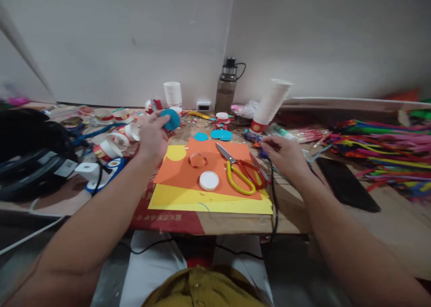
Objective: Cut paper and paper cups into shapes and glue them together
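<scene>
My left hand point(154, 134) pinches a blue paper disc point(170, 120) above the table's left part. My right hand point(281, 152) is at the right edge of the orange paper point(175, 174), its fingertips together by a small orange scrap point(256, 144); whether it grips the scrap is unclear. Yellow-handled scissors point(240, 177) lie on the orange paper, blades pointing away. Left of them are a white round cup base point(209, 181) and a thin red ring point(198, 160). Yellow sheets point(182, 202) lie beneath. More blue discs point(221, 134) rest behind the paper.
Paper cup stacks point(173, 94) point(272, 103) and a dark bottle point(226, 87) stand at the back. Cut cup rings point(107, 149) lie left, beside black headphones point(37, 163). A black phone point(348, 183) and colourful pipe cleaners point(387, 150) lie right. A black cable point(274, 199) crosses the front edge.
</scene>
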`<move>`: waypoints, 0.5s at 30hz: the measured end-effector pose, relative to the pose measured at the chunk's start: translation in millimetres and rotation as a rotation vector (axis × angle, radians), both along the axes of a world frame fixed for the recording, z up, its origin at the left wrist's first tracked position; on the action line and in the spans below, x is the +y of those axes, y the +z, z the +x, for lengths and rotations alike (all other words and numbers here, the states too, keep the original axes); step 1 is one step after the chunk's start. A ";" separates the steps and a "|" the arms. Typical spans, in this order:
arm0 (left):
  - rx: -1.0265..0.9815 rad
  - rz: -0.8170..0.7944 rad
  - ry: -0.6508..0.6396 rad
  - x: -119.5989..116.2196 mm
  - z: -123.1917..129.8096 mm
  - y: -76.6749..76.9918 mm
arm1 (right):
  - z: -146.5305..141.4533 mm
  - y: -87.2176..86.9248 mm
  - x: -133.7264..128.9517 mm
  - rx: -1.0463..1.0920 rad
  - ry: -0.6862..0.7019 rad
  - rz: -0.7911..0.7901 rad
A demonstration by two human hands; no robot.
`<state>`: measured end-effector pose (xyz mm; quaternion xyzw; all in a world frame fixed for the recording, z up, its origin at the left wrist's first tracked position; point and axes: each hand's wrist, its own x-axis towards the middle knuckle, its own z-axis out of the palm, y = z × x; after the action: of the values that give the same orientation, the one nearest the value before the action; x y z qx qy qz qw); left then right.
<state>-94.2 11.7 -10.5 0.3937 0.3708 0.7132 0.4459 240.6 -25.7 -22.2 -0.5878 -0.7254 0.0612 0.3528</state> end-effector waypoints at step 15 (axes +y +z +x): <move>0.881 1.444 -0.415 -84.9 64.4 -21.8 | -167.9 11.3 7.0 -0.105 0.777 -0.109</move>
<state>-29.7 -73.2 -32.4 0.8800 -0.1125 0.4609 0.0242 72.7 -18.6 -10.8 -0.2900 -0.9064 0.1987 0.2342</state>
